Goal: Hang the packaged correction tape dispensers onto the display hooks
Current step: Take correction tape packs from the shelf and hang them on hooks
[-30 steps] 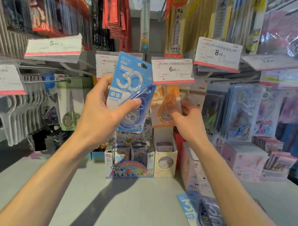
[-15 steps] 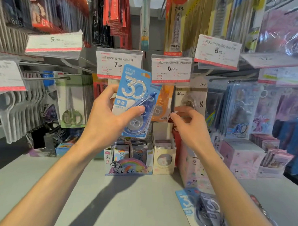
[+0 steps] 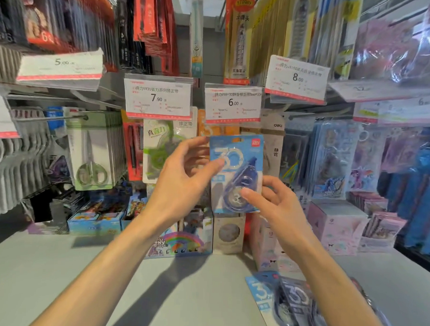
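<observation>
A blue packaged correction tape dispenser (image 3: 235, 173) stands upright just below the 6.00 price tag (image 3: 233, 103), in front of an orange package (image 3: 207, 131) hanging there. My left hand (image 3: 184, 179) pinches its left edge, thumb on the front and fingers behind. My right hand (image 3: 273, 204) touches the lower right of the clear blister with its fingertips. The hook behind the tag is hidden, so I cannot tell whether the package hangs on it. More blue packages (image 3: 284, 304) lie on the shelf at the lower right, under my right forearm.
A green correction tape pack (image 3: 168, 146) hangs under the 7.90 tag (image 3: 159, 97). Scissors packs (image 3: 92, 153) hang at the left. Small boxes (image 3: 179, 242) stand at the back of the grey shelf (image 3: 58, 279), and pink boxes (image 3: 338, 225) stand at the right.
My left hand carried the blue package right and down from the 7.90 tag to under the 6.00 tag and turned it upright. My right hand left the orange package and now touches the blue one.
</observation>
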A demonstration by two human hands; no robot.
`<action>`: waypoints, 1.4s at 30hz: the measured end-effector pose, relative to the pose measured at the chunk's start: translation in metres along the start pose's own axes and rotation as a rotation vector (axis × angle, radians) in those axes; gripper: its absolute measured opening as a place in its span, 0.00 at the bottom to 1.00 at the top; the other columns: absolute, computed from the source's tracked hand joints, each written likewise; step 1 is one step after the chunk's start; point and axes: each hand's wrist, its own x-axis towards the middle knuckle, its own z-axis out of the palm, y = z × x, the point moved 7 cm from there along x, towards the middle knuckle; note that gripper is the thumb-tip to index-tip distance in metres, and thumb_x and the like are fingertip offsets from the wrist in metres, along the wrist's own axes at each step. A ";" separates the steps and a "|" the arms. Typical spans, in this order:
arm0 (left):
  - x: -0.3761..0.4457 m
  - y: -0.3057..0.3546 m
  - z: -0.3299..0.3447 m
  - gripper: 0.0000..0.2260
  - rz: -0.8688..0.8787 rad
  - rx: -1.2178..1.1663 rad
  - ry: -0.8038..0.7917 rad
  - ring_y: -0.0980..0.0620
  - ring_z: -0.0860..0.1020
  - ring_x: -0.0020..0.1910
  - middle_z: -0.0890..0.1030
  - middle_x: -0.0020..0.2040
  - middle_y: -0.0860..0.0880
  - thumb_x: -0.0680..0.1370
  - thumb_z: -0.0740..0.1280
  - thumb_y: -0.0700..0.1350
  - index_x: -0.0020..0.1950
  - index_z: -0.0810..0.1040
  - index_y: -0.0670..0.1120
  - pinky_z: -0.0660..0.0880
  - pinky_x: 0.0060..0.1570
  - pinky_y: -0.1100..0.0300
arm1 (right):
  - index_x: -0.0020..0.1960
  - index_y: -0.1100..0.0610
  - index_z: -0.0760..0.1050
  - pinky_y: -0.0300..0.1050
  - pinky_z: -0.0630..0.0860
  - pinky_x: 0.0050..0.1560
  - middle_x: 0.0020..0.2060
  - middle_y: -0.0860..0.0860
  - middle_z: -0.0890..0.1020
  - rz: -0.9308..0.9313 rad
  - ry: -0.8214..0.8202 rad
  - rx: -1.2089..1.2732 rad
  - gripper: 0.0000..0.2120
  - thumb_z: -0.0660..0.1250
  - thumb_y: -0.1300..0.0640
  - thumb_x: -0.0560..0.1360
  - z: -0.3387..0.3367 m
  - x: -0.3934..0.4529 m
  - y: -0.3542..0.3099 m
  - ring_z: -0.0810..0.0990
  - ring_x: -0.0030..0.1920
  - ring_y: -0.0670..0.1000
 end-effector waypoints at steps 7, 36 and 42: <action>0.008 0.019 0.001 0.17 0.028 -0.008 0.016 0.60 0.82 0.56 0.84 0.57 0.55 0.79 0.72 0.46 0.67 0.75 0.50 0.76 0.55 0.66 | 0.60 0.58 0.77 0.35 0.81 0.42 0.50 0.52 0.90 0.018 0.096 0.023 0.12 0.73 0.61 0.78 -0.024 -0.001 0.009 0.89 0.47 0.49; 0.018 0.070 -0.018 0.05 0.179 -0.180 -0.046 0.50 0.82 0.32 0.86 0.38 0.47 0.84 0.63 0.38 0.55 0.78 0.46 0.76 0.34 0.62 | 0.65 0.51 0.77 0.41 0.80 0.56 0.53 0.44 0.89 -0.207 0.065 -0.141 0.15 0.72 0.53 0.79 0.010 0.044 -0.036 0.87 0.54 0.43; 0.024 0.061 -0.015 0.04 0.115 -0.139 0.009 0.51 0.82 0.29 0.86 0.36 0.48 0.83 0.67 0.45 0.49 0.78 0.48 0.75 0.30 0.63 | 0.55 0.42 0.76 0.28 0.76 0.47 0.47 0.37 0.87 -0.157 0.103 -0.223 0.08 0.72 0.51 0.79 0.015 0.059 -0.020 0.83 0.49 0.32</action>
